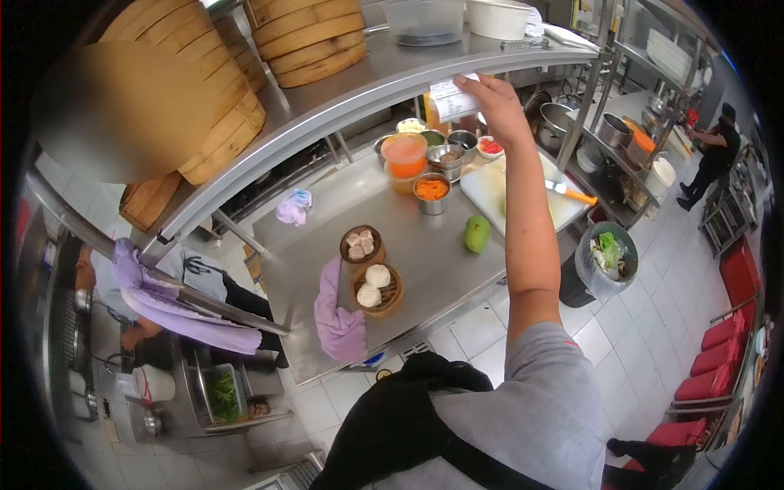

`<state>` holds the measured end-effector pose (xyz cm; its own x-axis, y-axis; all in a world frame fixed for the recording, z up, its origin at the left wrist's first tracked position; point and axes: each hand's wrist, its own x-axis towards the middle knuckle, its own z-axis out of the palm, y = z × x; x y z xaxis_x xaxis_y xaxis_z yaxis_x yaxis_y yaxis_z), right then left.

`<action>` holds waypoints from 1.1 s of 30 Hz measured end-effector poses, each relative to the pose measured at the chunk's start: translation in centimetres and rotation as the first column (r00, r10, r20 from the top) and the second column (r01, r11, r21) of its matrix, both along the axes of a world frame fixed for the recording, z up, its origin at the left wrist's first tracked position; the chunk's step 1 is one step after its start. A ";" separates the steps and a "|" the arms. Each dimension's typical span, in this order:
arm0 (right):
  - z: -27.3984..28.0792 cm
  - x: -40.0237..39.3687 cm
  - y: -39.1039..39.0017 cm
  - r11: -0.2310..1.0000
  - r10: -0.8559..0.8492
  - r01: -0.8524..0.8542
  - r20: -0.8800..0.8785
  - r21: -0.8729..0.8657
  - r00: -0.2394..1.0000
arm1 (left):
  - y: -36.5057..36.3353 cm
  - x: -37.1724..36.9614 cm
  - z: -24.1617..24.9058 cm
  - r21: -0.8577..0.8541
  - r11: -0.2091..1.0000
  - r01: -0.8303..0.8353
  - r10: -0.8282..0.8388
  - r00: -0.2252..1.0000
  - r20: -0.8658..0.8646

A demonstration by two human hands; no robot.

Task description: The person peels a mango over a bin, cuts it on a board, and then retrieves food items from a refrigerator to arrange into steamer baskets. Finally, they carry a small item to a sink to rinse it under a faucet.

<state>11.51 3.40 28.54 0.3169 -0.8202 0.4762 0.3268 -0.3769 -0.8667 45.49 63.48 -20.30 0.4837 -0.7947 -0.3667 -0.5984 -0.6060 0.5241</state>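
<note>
My right hand is raised to the front edge of the steel shelf, its fingertips pinched on a white printed paper slip. My left hand is out of view. Below on the steel table sit a small bamboo steamer of dumplings and another bamboo steamer with two white buns. A lilac cloth lies beside them. A green mango rests near the white cutting board, which bears a knife with an orange handle.
Tubs and metal cups, including a cup of orange pieces, crowd the table's back. Large stacked steamers stand on the overhead shelf. A lined bin is right of the table. One person stands far right, another at left.
</note>
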 end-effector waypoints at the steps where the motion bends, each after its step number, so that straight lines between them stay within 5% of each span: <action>1: 0.2 -0.1 0.2 1.000 0.005 -0.005 -0.003 0.016 1.000 | 0.0 0.5 -0.4 0.006 1.000 0.006 -0.006 1.000 0.004; 7: 0.3 -0.1 0.9 0.992 -0.022 0.026 -0.034 0.122 0.999 | 0.9 2.3 -1.6 0.042 0.999 0.019 -0.020 1.000 0.020; 13: 0.5 0.8 2.2 0.961 -0.275 0.274 -0.012 -0.037 0.961 | 6.1 -4.8 -6.0 0.070 0.992 -0.108 0.112 0.992 -0.061; 14: 0.0 0.6 1.8 0.940 -0.333 0.329 -0.043 -0.086 0.942 | 7.5 -4.1 -5.1 -0.050 0.995 0.091 -0.089 0.995 0.041; 20: -1.6 1.2 0.5 0.925 -0.378 0.377 -0.020 -0.054 0.926 | 4.5 -2.9 -1.9 0.012 1.000 0.011 -0.009 0.992 -0.128; 24: -3.8 0.2 -0.7 0.559 -0.744 0.775 0.232 -0.295 0.626 | 5.3 -1.9 1.3 0.016 0.989 -0.145 0.145 0.962 -0.232; 26: -0.9 1.3 3.7 0.634 -0.629 0.746 0.426 -0.204 0.651 | 7.8 -2.8 2.6 -0.032 0.971 -0.239 0.223 0.940 -0.260; 28: 2.6 2.0 6.7 0.691 -0.455 0.646 0.500 -0.324 0.737 | 11.6 -4.7 1.9 -0.051 0.956 -0.289 0.262 0.919 -0.296; 31: 9.5 4.7 11.4 0.842 -0.135 0.259 0.281 -0.472 0.950 | 10.4 -4.4 2.8 -0.060 0.947 -0.314 0.274 0.893 -0.358; 33: 13.7 7.4 12.6 0.683 -0.195 0.212 0.105 -0.699 0.975 | 8.0 -4.7 4.7 -0.061 0.944 -0.323 0.271 0.869 -0.414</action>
